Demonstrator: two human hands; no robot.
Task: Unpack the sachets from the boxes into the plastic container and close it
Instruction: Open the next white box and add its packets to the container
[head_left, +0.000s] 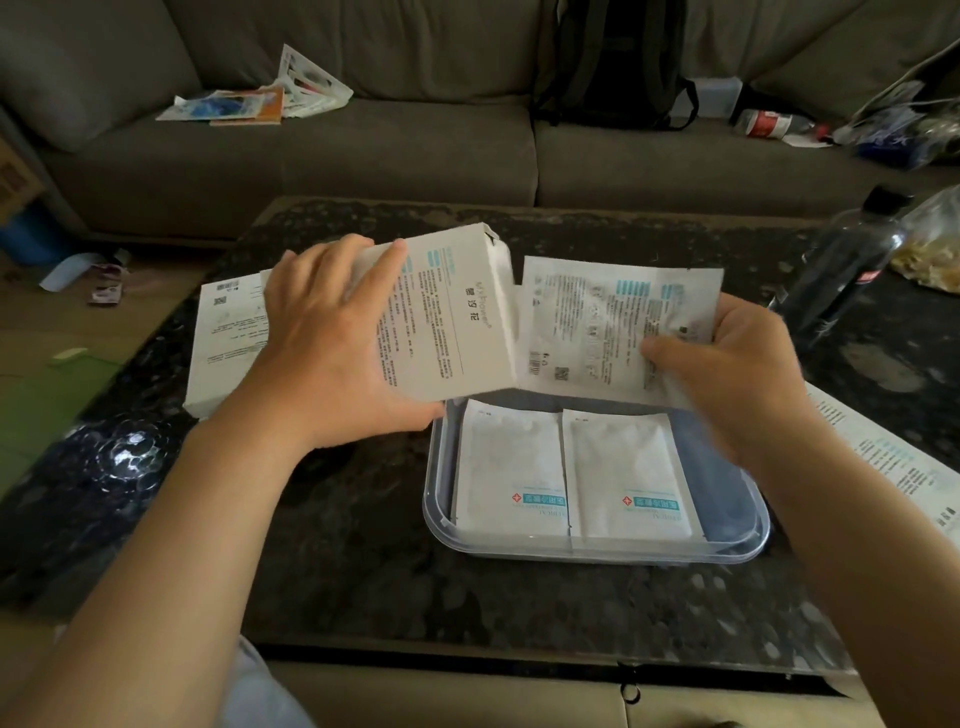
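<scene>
Grip check: left hand (332, 332) clasps the box (447, 312), right hand (748, 364) pinches the sachets (613, 322) at its mouth; advise drawing them straight out, then laying flat in the plastic container (748, 545).

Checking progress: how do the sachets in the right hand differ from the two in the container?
The held sachets are pinched by the right hand above the plastic container, dense-print side up; the container sachets lie flat, side by side, blue-label side up. Both are white.

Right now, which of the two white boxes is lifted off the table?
The box gripped by the left hand, tilted in the air; the other box lies flat on the table behind that hand.
</scene>
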